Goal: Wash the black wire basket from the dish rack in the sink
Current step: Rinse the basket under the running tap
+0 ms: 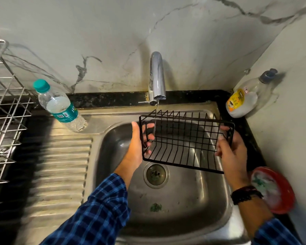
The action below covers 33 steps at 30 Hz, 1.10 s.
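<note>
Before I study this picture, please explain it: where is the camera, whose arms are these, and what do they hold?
There is no machine here. The one picture comes from a camera worn on a person's head, looking down, so both arms are that person's own. The left hand and the right hand each grip one end of the black wire basket, held over the steel sink under the tap, whose thin stream falls on its left part. At the left stand a water bottle and a metal dish rack; at the right, a plastic bottle in the corner and a red dish.
</note>
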Available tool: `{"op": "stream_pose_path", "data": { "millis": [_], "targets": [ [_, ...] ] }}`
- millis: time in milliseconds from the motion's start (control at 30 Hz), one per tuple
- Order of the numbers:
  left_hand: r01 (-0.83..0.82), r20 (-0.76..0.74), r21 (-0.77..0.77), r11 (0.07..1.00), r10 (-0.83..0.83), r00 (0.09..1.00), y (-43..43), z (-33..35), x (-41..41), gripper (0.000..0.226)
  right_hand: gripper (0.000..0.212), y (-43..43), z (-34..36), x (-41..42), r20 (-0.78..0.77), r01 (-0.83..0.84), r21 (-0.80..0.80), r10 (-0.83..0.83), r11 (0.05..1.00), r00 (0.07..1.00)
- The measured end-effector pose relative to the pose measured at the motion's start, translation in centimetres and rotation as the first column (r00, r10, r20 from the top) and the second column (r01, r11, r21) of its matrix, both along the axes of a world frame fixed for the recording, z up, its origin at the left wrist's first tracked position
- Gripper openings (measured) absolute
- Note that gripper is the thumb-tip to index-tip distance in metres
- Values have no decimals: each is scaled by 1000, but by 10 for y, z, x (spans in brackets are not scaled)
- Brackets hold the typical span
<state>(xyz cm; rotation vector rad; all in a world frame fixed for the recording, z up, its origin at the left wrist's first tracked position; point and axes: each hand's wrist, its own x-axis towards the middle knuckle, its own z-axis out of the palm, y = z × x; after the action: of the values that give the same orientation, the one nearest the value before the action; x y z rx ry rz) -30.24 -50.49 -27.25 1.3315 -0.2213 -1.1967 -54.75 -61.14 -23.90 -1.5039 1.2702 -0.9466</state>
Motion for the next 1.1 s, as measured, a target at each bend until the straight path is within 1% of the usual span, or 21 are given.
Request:
{"op": "stream_pose_path", "data": {
  "millis": [133, 233, 300, 367, 433, 467, 500, 533, 567, 600, 633, 667, 700, 733, 767, 833, 867, 933, 967, 1033, 1100],
  "targets": [
    [-83, 124, -12, 996, 84, 989, 15, 8, 12, 62, 20, 0, -5, 20, -195, 1, 109, 20, 994, 981],
    [-128, 166, -40, 991, 133, 977, 36, 16, 30, 61, 9, 5, -7, 44, -165, -41, 183, 72, 982, 984],
    [-202, 139, -43, 978, 206, 969, 48, 23, 43, 60, 16, 13, -3, 63, -38, -131, 281, 148, 951, 988],
    [-264, 122, -70, 962, 271, 955, 61, 25, 56, 55, 34, 19, 1, 74, 202, -278, 387, 213, 879, 956],
    [-327, 88, -119, 938, 338, 937, 74, 21, 68, 48, 46, 17, 6, 76, 461, -448, 456, 225, 769, 858],
    [-351, 63, -147, 925, 363, 930, 81, 18, 74, 44, 50, 15, 10, 73, 555, -528, 468, 229, 709, 799],
    [-357, 52, -162, 920, 370, 928, 87, 17, 79, 41, 54, 12, 15, 71, 628, -587, 473, 216, 657, 747],
    [-345, 55, -166, 924, 358, 932, 91, 15, 84, 40, 59, 8, 19, 69, 670, -615, 498, 179, 612, 720],
    [-324, 57, -169, 931, 337, 940, 94, 14, 86, 39, 67, 5, 22, 71, 680, -616, 548, 126, 567, 722],
    [-297, 69, -170, 940, 312, 948, 97, 15, 87, 40, 74, 3, 24, 74, 619, -567, 617, 109, 546, 778],
    [-237, 129, -169, 957, 259, 957, 98, 21, 84, 44, 77, 0, 25, 79, 498, -494, 665, 159, 560, 852],
    [-151, 239, -135, 979, 180, 954, 97, 27, 81, 51, 76, -1, 27, 85, 330, -414, 682, 252, 603, 910],
    [-60, 350, -80, 995, 85, 933, 95, 32, 76, 55, 69, 0, 29, 91, 168, -354, 667, 330, 656, 929],
    [-13, 430, -16, 1000, 18, 903, 93, 38, 71, 55, 58, -1, 29, 95, 75, -321, 643, 360, 695, 930],
    [-13, 463, 29, 999, -2, 886, 91, 44, 70, 52, 45, -1, 27, 97, 58, -297, 629, 337, 718, 940],
    [-28, 457, 51, 998, 1, 890, 89, 54, 69, 45, 21, 2, 26, 97, 152, -320, 556, 285, 767, 946],
    [-40, 371, 47, 998, 20, 928, 87, 60, 69, 47, 14, 4, 28, 98, 168, -338, 485, 294, 806, 941],
    [-123, 166, 81, 989, 108, 980, 81, 67, 65, 54, 13, 10, 32, 101, 141, -374, 341, 346, 862, 928],
    [-169, 130, 128, 977, 152, 980, 78, 68, 64, 55, 15, 13, 35, 104, 122, -382, 285, 362, 879, 924],
    [-215, 178, 195, 957, 181, 967, 74, 75, 60, 53, 18, 18, 40, 109, 22, -356, 167, 357, 920, 934],
    [-259, 231, 166, 951, 218, 948, 72, 80, 54, 46, 24, 17, 43, 113, -225, -313, 19, 309, 950, 924]
  ]
}}
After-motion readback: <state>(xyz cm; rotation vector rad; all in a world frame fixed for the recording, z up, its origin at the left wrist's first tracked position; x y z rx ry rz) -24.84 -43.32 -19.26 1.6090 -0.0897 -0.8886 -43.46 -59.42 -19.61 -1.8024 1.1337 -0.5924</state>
